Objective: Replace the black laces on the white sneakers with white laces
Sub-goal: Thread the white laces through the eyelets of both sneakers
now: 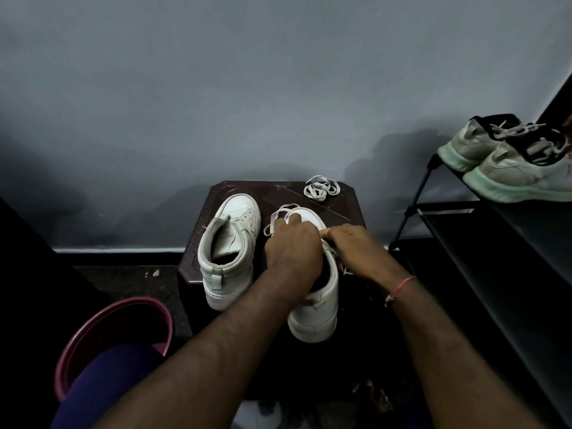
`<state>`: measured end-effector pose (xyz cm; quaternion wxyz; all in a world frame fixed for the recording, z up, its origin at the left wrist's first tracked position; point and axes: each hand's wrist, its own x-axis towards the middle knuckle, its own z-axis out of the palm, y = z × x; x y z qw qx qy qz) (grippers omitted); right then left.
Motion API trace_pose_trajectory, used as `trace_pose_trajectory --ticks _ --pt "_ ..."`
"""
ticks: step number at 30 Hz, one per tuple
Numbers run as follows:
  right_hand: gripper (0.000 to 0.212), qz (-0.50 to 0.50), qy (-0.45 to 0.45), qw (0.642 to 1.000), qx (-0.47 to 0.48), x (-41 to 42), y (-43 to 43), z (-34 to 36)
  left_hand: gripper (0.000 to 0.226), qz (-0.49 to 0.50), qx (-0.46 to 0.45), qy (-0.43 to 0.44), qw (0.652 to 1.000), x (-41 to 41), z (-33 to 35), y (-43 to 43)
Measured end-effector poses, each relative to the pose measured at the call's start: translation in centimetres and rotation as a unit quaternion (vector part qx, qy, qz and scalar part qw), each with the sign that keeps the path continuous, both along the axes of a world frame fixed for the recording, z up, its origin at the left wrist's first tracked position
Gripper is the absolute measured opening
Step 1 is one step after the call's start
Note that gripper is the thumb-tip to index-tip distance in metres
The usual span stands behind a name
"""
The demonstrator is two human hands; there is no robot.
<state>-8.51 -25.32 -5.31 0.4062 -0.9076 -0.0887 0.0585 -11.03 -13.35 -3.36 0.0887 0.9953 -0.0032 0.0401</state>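
Right sneaker: white leather high-top sneaker (315, 308) standing on the dark brown patterned bench (346, 209), toe toward the wall, partly threaded with a white flat lace (278, 213).
Left hand (292, 246): on the tongue area, fingers (280, 224) pinching that lace.
Right hand (353, 246): fingers (325, 233) gripping the lace at the eyelets.
Left sneaker: matching unlaced white high-top (229, 243) just beside it.
Spare lace: coiled white shoelace (320, 188) at the bench's far edge.
Rack: black metal shoe rack (433, 209) at right, carrying pale green-soled trainers (507, 162).
Bucket: maroon plastic bucket (93, 329) lower left.

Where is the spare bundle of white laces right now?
The coiled white laces lie at the stool's far right corner, beyond the right sneaker, untouched by either hand.
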Motion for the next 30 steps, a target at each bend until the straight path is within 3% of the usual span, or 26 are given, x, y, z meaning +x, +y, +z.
trace_pose_trajectory --ticks 2,4,6,7,10,12,16,19,23,27,30 --pt "0.045 -0.006 -0.005 0.999 0.04 -0.6 0.0 0.3 0.028 0.001 -0.009 0.036 0.999 1.3 0.2 0.5" --pt "0.025 -0.003 0.019 0.997 0.078 -1.1 -0.3 0.8 0.028 0.004 -0.018 0.077 0.997 2.5 0.4 1.0" --pt "0.014 0.053 0.042 0.996 0.066 -1.4 -0.9 1.3 0.028 0.004 -0.051 0.106 0.993 2.8 0.7 1.4" --pt "0.019 0.078 0.045 0.995 0.031 -1.4 -1.1 1.4 0.026 0.0 -0.083 0.115 0.99 2.9 0.9 1.6" --pt "0.06 0.073 0.026 0.996 -0.052 -1.1 -0.7 0.8 0.026 -0.006 -0.148 0.119 0.982 2.7 1.5 1.7" --pt "0.064 0.063 0.005 0.997 -0.041 -0.4 -0.3 0.0 0.025 0.001 -0.104 0.089 0.991 2.4 1.5 1.1" --pt "0.021 0.031 0.001 0.999 -0.035 -0.3 0.1 0.3 0.029 -0.004 0.034 0.009 0.999 1.3 1.1 -0.7" --pt "0.016 0.03 -0.01 0.999 -0.024 -0.5 0.0 0.6 0.029 -0.003 0.074 -0.043 0.996 1.2 0.6 -1.5" --pt "0.035 0.04 -0.006 0.999 0.003 -0.4 -0.4 0.8 0.03 0.022 0.022 -0.044 0.999 1.8 0.7 -1.8" --pt "0.029 0.005 -0.01 1.0 0.002 -0.6 0.3 0.0 0.029 0.002 -0.01 -0.034 0.999 2.2 1.1 -1.3" --pt "0.064 -0.047 -0.016 0.999 -0.014 -1.0 0.9 -0.6 0.025 -0.034 -0.018 -0.002 0.999 2.5 1.0 -0.5"
